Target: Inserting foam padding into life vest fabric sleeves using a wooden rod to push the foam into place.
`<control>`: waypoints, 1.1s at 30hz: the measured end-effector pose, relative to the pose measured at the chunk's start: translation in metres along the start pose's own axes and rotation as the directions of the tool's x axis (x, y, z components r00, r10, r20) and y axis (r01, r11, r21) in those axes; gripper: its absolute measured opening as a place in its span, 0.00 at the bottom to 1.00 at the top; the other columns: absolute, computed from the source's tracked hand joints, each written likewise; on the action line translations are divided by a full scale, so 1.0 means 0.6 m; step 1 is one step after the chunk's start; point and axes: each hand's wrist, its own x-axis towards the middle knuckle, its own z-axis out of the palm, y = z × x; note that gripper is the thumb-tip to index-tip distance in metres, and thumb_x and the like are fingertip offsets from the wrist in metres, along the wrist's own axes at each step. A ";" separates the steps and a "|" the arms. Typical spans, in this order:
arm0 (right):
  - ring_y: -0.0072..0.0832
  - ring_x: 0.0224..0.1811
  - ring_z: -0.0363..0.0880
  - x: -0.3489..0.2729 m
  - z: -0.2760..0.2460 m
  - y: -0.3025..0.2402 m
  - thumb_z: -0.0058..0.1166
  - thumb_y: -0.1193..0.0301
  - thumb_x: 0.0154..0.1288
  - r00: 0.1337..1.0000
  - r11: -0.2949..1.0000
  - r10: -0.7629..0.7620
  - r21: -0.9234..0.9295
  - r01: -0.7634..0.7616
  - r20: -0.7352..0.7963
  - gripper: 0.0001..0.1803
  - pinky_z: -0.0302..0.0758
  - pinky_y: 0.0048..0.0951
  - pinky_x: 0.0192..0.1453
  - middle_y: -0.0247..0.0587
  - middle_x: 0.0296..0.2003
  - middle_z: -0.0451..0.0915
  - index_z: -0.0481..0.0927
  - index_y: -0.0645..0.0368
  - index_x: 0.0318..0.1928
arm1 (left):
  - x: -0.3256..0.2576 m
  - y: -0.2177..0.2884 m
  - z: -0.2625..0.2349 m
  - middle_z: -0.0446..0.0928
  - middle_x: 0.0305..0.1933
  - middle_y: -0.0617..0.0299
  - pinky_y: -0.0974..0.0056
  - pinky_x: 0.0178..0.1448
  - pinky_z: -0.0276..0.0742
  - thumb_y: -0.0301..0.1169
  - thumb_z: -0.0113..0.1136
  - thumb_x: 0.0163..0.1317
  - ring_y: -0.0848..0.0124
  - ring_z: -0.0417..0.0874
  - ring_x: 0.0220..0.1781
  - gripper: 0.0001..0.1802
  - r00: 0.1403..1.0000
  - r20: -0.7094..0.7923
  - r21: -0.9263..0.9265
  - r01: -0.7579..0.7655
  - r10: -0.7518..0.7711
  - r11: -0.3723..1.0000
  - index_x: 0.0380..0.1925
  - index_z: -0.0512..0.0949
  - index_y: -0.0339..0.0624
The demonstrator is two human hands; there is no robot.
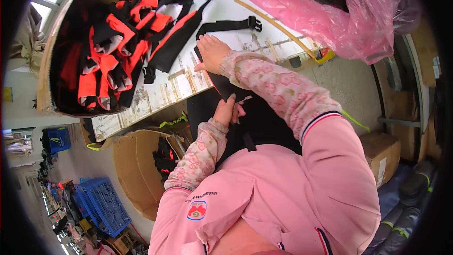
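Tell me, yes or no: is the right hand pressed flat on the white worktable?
Yes: the right hand lies palm down, fingers spread, on the white worktable, at the edge of the black fabric piece.

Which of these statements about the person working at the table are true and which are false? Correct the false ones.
1. The right hand lies flat on black fabric at the table edge. True.
2. The left hand holds a pair of scissors. False: it grips the black fabric just below the table edge.
3. A pile of orange and black pieces lies on the table to the person's left. True.
4. The plastic sheet over the goods at the far right is blue. False: it is pink.
5. A blue crate stands on the floor at the lower left. True.
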 end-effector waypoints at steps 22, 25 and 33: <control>0.23 0.27 0.74 -0.290 -0.060 0.000 0.50 0.75 0.57 0.888 0.848 0.297 0.525 -0.076 -0.352 0.08 0.70 0.26 0.30 0.38 0.28 0.76 0.75 0.65 0.38 | -0.086 0.101 0.047 0.74 0.51 0.60 0.59 0.56 0.65 0.46 0.40 0.66 0.67 0.72 0.54 0.21 0.977 0.179 -0.145 -0.089 0.114 0.985 0.47 0.73 0.44; 0.17 0.27 0.71 -0.299 -0.088 0.013 0.46 0.78 0.64 0.724 -0.101 0.688 0.995 0.018 0.057 0.06 0.68 0.25 0.30 0.35 0.31 0.77 0.75 0.64 0.39 | -0.068 0.126 0.028 0.72 0.53 0.61 0.58 0.58 0.64 0.53 0.37 0.66 0.67 0.71 0.56 0.27 0.982 0.139 -0.244 -0.094 0.130 0.965 0.51 0.70 0.46; 0.31 0.41 0.80 -0.362 -0.067 -0.040 0.45 0.73 0.66 0.817 -0.597 0.457 0.802 -0.013 0.353 0.10 0.77 0.32 0.47 0.41 0.39 0.79 0.74 0.64 0.45 | -0.046 0.198 0.054 0.74 0.47 0.60 0.64 0.55 0.69 0.38 0.48 0.66 0.70 0.76 0.48 0.18 0.823 0.093 -0.732 -0.325 0.561 0.599 0.48 0.69 0.36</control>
